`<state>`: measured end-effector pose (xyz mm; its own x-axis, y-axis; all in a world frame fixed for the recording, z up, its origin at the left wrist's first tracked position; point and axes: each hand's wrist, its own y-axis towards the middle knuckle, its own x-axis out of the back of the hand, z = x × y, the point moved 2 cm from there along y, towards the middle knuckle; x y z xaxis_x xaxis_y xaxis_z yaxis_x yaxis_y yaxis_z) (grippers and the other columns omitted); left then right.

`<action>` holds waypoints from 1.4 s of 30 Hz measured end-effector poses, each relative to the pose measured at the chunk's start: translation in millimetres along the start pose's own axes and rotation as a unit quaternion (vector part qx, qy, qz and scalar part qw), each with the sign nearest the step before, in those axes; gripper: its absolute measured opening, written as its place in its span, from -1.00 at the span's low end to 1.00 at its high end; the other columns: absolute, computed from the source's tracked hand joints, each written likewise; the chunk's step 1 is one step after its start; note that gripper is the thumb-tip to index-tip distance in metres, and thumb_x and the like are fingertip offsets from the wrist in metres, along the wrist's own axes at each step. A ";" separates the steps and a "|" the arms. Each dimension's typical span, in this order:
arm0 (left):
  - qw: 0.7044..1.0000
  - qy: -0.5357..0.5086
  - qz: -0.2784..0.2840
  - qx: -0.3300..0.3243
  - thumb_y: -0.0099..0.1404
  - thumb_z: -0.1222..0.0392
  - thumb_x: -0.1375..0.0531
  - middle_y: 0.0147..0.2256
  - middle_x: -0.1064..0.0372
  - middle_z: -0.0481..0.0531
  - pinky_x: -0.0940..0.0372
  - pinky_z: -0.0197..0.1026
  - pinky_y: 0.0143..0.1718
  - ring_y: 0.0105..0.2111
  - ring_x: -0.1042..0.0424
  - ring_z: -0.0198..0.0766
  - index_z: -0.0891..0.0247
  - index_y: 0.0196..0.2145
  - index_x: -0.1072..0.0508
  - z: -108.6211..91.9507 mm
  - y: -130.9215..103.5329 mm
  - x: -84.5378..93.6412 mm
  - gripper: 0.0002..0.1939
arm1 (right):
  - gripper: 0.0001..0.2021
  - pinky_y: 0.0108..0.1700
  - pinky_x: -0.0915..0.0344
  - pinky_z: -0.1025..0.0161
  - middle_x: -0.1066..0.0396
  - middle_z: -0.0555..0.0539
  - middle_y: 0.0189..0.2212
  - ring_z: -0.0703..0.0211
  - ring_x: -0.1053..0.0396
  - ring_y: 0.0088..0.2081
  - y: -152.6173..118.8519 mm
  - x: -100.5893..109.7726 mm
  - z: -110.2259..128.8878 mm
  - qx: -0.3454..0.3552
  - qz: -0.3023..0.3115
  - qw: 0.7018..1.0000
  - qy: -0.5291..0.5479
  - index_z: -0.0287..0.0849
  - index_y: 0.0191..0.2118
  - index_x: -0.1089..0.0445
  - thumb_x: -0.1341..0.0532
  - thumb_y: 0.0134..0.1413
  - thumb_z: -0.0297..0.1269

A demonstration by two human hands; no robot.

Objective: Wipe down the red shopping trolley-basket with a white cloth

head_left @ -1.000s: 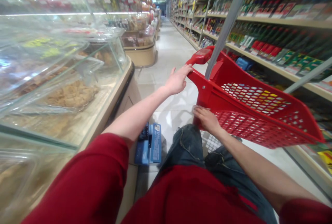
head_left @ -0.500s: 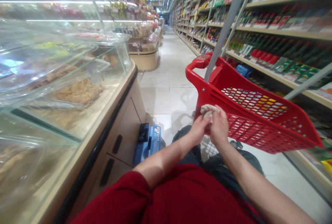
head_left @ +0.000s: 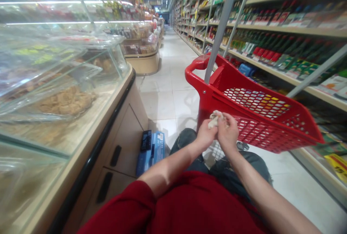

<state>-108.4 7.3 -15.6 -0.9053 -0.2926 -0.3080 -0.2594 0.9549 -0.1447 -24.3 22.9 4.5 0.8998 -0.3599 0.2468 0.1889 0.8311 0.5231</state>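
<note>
Between my two hands, in front of my knees, is a crumpled off-white cloth. My left hand is closed on its lower left side. The fingers of my right hand are bent round its right side, close against the left hand. How the cloth is folded does not show clearly. Just beyond my hands stands a red plastic shopping basket with slotted walls and grey handle bars; whether my knuckles touch it, I cannot tell.
To the left runs a glass-fronted food counter with a black edge rail. A blue box with a dark object on it sits on the floor by the cabinet. Shelves of bottles and packets line the right. The tiled aisle leads away ahead.
The view has shifted slightly, so the basket and shelves sit farther left. Both hands keep hold of the cloth, which has been bunched into a different shape.
</note>
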 end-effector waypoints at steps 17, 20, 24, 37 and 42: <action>0.989 0.001 0.138 0.045 -0.15 0.38 -0.17 -0.51 -0.33 -0.10 -0.16 -0.34 -0.45 -0.50 -0.30 -0.40 0.30 -0.36 -0.41 -16.6 10.1 31.3 -0.71 | -0.41 0.17 -0.13 0.03 -0.11 -0.15 0.18 0.06 -0.01 0.22 -9.3 -24.7 -30.6 0.277 0.218 0.923 -0.156 -0.13 0.17 -0.14 -0.03 -0.04 -0.56; 0.996 0.018 0.081 0.029 -0.12 0.32 -0.20 -0.42 -0.38 -0.04 -0.19 -0.31 -0.39 -0.40 -0.35 -0.34 0.27 -0.39 -0.43 -44.2 25.8 47.5 -0.77 | -0.51 0.17 -0.13 0.09 -0.20 -0.09 0.13 0.13 -0.05 0.20 28.4 -29.0 -2.5 0.348 0.171 0.906 -0.169 -0.09 0.13 -0.21 0.02 0.07 -0.53; 0.996 0.050 -0.069 -0.018 -0.11 0.30 -0.22 -0.23 -0.39 0.03 -0.18 -0.26 -0.29 -0.25 -0.37 -0.27 0.24 -0.35 -0.42 -66.9 43.5 73.7 -0.73 | -0.60 0.22 0.07 -0.09 -0.23 -0.10 0.11 0.06 0.02 0.23 71.0 -41.1 32.6 0.385 0.055 0.898 -0.204 -0.09 0.07 -0.28 0.03 0.16 -0.47; 0.966 -0.226 0.078 0.101 0.01 0.05 -0.26 -0.29 -0.47 0.04 -0.30 -0.26 -0.33 -0.29 -0.43 -0.26 0.24 -0.22 -0.43 -14.9 -2.8 22.2 -0.63 | -0.57 0.01 -0.29 0.05 -0.38 -0.19 -0.03 0.06 -0.34 -0.02 -11.1 -44.1 -8.7 -0.011 0.099 0.990 0.097 -0.22 0.10 -0.23 -0.01 0.10 -0.25; 0.974 -0.212 0.015 0.079 0.01 0.31 -0.23 -0.27 -0.46 0.03 -0.31 -0.23 -0.21 -0.28 -0.44 -0.27 0.30 -0.19 -0.40 -6.4 3.7 23.2 -0.66 | -0.49 0.16 -0.07 -0.11 -0.09 -0.26 0.17 -0.04 -0.04 0.20 -18.0 -26.2 -8.1 0.117 0.127 0.985 -0.030 -0.23 0.16 -0.13 -0.04 0.07 -0.26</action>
<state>-132.5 4.3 -17.3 -0.6824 -0.2913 -0.6704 -0.1489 0.9533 -0.2626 -48.1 20.8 -18.0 0.8804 -0.1833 0.4374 -0.1407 0.7798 0.6100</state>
